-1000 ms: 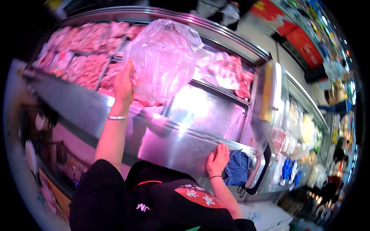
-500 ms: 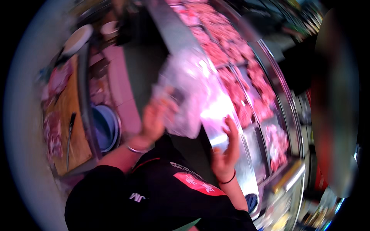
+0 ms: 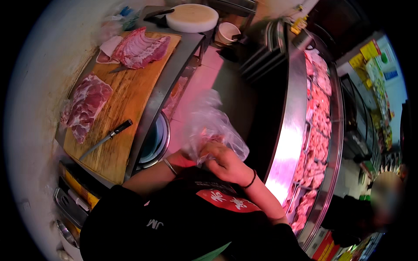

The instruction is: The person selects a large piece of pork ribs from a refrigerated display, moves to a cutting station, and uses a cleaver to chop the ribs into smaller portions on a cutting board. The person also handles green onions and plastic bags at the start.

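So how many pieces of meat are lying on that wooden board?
2: a rack of ribs at the board's far end, and a thick slab at its left edge. A knife lies nearer. None looks hidden.

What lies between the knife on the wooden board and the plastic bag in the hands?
In the head view, between the knife and the plastic bag sit the counter's steel edge and a round metal basin.

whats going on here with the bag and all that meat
A person behind a meat counter holds a clear plastic bag with meat inside, close to the chest. Both hands grip it, the right hand on top, the left hand mostly hidden beneath. To the left, a knife and pork cuts lie on a wooden board.
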`<state>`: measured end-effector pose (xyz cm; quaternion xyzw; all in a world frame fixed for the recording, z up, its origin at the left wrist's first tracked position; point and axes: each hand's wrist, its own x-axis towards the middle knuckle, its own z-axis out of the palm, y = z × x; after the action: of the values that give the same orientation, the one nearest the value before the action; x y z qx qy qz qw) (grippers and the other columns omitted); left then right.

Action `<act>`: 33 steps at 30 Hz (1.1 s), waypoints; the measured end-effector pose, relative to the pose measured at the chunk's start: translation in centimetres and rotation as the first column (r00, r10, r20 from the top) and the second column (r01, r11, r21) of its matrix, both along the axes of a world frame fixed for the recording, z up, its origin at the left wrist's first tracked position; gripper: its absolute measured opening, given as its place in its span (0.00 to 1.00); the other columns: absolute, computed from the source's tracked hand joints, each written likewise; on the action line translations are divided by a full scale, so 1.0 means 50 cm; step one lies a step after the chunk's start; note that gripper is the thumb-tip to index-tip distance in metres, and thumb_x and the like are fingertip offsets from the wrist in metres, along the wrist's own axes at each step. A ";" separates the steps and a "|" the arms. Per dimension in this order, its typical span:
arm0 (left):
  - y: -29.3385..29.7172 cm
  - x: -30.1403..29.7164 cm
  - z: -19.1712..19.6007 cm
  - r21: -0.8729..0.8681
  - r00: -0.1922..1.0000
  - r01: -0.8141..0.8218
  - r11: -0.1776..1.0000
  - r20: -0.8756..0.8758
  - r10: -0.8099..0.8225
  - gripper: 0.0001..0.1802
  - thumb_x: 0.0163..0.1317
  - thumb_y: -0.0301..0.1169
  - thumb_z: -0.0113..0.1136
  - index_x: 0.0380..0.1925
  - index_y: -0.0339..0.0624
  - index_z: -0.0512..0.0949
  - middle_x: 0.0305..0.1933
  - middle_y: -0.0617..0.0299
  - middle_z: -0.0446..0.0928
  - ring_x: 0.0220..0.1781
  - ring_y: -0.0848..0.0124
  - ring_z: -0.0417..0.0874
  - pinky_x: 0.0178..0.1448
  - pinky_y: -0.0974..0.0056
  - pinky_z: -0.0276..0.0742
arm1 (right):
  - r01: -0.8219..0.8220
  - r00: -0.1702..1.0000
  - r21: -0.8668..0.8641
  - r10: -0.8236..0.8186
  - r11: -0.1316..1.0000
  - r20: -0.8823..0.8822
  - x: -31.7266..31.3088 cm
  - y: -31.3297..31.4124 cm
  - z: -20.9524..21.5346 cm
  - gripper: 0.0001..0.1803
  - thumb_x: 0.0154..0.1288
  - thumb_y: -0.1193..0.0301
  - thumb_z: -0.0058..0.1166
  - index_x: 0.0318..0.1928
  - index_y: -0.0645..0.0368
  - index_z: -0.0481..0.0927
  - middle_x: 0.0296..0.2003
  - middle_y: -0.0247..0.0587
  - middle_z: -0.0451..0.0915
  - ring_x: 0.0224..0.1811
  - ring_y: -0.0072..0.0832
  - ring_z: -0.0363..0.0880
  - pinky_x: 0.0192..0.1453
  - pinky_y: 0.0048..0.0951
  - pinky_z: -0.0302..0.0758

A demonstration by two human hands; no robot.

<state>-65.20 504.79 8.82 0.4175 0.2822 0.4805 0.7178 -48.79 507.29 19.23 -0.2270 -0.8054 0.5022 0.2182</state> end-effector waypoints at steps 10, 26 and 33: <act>0.486 -0.102 -0.014 -0.347 0.840 -0.376 0.859 0.263 0.474 0.23 0.71 0.47 0.53 0.57 0.42 0.71 0.51 0.61 0.76 0.50 0.67 0.77 0.55 0.63 0.76 | -0.423 0.763 -0.451 0.577 0.786 0.291 -0.042 0.532 -0.080 0.21 0.67 0.68 0.57 0.58 0.61 0.74 0.57 0.46 0.73 0.59 0.36 0.73 0.63 0.32 0.70; 0.943 -0.238 -0.153 -0.275 0.315 -0.900 0.339 0.129 0.940 0.20 0.71 0.39 0.51 0.59 0.43 0.71 0.56 0.59 0.75 0.56 0.66 0.77 0.58 0.61 0.77 | -0.735 0.677 0.209 0.710 0.645 0.191 -0.318 1.216 -0.126 0.20 0.59 0.67 0.61 0.50 0.62 0.78 0.55 0.54 0.74 0.54 0.47 0.76 0.56 0.42 0.76; 0.927 -0.643 -0.097 -0.110 -0.422 -0.903 -0.416 0.049 0.905 0.23 0.72 0.42 0.49 0.61 0.41 0.70 0.58 0.58 0.74 0.58 0.66 0.76 0.60 0.60 0.76 | -0.661 0.711 -0.125 0.670 0.740 0.210 -0.547 1.513 -0.260 0.17 0.63 0.70 0.59 0.52 0.60 0.78 0.49 0.50 0.79 0.52 0.42 0.79 0.58 0.36 0.76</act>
<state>-97.37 551.14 3.97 -0.0482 0.4644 0.8843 0.0020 -76.16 582.96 6.22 0.0144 -0.8429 0.5316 -0.0815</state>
